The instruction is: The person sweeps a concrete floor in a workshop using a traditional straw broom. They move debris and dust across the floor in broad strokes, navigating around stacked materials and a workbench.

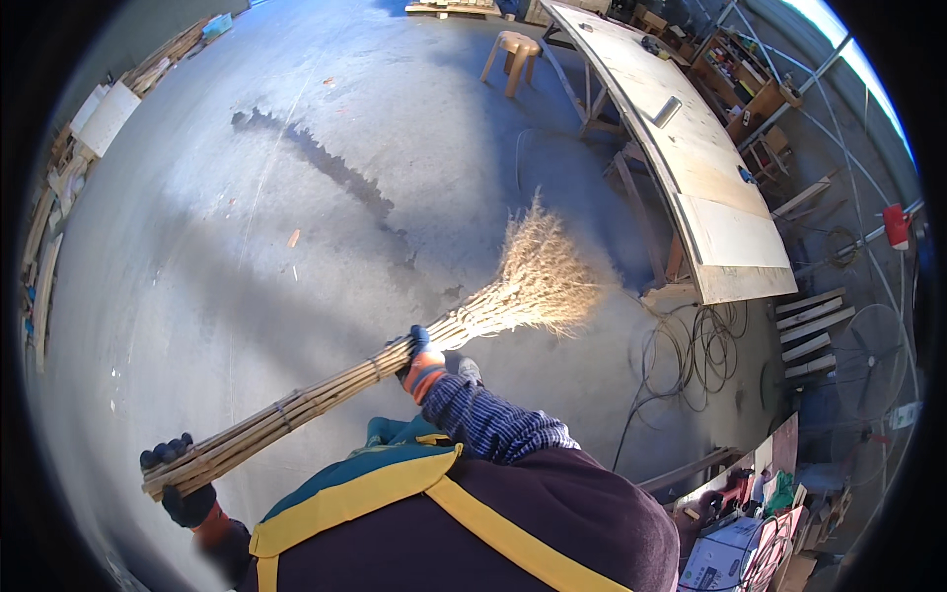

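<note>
I hold a long broom [326, 390] made of bundled bamboo canes with a bushy straw head [543, 276]. My left hand [182, 483], in a dark glove, grips the handle's end at the lower left. My right hand [419, 360], in a dark and orange glove, grips the canes further up, just behind the straw head. The straw head rests low over the grey concrete floor [296, 148], pointing to the upper right, close to the end of a plywood workbench [691, 168].
A dark wet streak [326, 168] runs across the floor. Coiled cables [691, 350] lie by the bench's near end. A wooden stool [515, 54] stands at the top. Timber and boards [109, 109] line the left wall. A standing fan [868, 360] and cluttered tools fill the right.
</note>
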Demonstrator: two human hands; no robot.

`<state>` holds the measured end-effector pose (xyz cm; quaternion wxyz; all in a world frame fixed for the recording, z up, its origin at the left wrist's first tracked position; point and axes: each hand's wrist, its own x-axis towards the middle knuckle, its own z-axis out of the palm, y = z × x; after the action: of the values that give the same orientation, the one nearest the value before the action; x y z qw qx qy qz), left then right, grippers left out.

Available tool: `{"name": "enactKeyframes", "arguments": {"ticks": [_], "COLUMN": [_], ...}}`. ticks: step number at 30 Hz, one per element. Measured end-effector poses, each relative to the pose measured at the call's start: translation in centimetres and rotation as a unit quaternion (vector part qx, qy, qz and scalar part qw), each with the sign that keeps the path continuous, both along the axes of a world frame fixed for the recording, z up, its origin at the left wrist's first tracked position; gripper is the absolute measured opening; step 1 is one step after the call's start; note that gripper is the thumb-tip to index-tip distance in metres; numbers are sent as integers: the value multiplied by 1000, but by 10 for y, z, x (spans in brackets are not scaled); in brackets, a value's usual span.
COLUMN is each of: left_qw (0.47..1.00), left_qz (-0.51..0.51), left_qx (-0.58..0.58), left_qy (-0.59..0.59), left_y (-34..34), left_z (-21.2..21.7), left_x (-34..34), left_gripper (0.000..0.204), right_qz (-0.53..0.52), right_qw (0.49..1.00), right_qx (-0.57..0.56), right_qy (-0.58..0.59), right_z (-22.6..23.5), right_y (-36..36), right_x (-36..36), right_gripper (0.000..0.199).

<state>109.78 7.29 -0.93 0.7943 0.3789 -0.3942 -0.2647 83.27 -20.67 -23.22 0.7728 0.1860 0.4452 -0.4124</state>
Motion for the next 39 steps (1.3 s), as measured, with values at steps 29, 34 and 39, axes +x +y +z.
{"name": "enactKeyframes", "arguments": {"ticks": [29, 34, 39], "left_qw": [966, 956, 967], "left_qz": [224, 271, 245], "left_qx": [116, 80, 66], "left_qy": [-60, -76, -32], "left_y": [-220, -160, -162], "left_z": [47, 34, 25], "left_x": [-128, -109, -74], "left_gripper": [45, 45, 48], "right_qz": [312, 339, 343], "right_qw": [948, 940, 938], "right_qx": [49, 34, 38], "right_qy": [-43, -22, 42], "right_z": [-64, -43, -35], "right_y": [-240, -219, -216], "right_x": [104, 135, 143], "right_gripper": [30, 29, 31]}}
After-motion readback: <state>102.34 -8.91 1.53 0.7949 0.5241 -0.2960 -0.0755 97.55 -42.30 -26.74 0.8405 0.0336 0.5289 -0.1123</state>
